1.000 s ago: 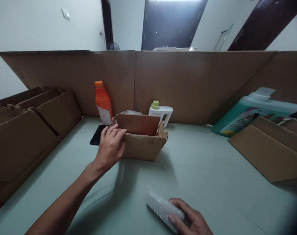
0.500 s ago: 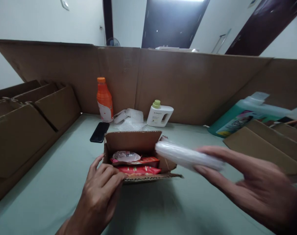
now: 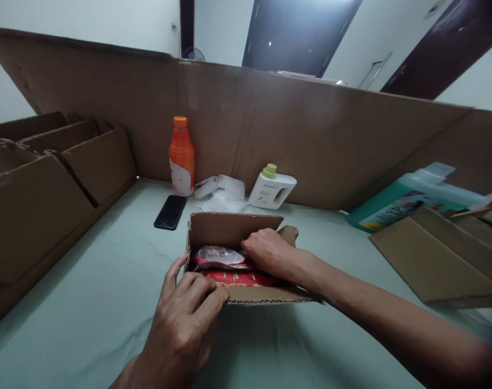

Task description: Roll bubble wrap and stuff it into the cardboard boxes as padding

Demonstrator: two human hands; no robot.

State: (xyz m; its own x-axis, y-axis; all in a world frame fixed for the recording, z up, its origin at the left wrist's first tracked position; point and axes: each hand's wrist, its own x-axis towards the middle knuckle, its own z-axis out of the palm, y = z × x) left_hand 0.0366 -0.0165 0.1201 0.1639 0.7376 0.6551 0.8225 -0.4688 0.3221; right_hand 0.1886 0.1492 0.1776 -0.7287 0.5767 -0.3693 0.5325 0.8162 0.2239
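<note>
A small open cardboard box (image 3: 233, 229) sits on the pale green table (image 3: 108, 281) right in front of me. My left hand (image 3: 185, 319) grips its near edge, fingers curled over the front flap. My right hand (image 3: 270, 254) reaches into the box from the right, palm down on the contents. Inside lie a red packet (image 3: 238, 278) and a white and pink packet (image 3: 217, 256). The bubble-wrapped item seen earlier is out of sight, and the frame does not show whether it lies under my right hand.
Behind the box stand an orange bottle (image 3: 181, 156) and a white bottle with a green cap (image 3: 272, 189), with loose bubble wrap (image 3: 224, 192) and a black phone (image 3: 170, 212) nearby. A green jug (image 3: 408, 197) and flat cardboard (image 3: 432, 265) lie right, folded boxes (image 3: 35, 205) left, a cardboard wall (image 3: 311, 140) behind.
My left hand pulled the box closer to me and shifted to its near edge. My right hand lifted the bubble-wrapped item off the table, carried it over and went down into the box.
</note>
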